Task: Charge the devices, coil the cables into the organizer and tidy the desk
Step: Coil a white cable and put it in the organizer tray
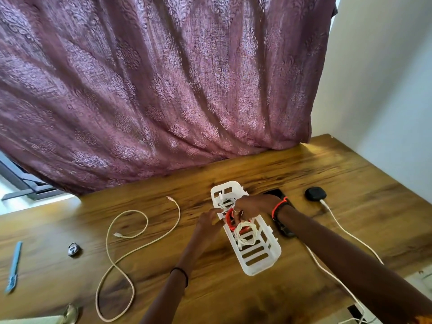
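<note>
Home setting: a room corner used as a desk nook. Wooden desk point(304, 164) with strong grain, set against a plain white wall point(385, 90). Behind it hangs a mauve patterned curtain point(152, 90) — household fabric, draped loosely onto the desk's back edge. A dark window frame point(23, 181) with daylight shows by its left hem. Personal clutter on the desk — a white slotted plastic organizer point(264, 270) with coiled cables, an orange cable point(228, 218) among them, a loose beige cable point(131, 210), and a small black device point(315, 194) on a white charging lead point(327, 206).
</note>
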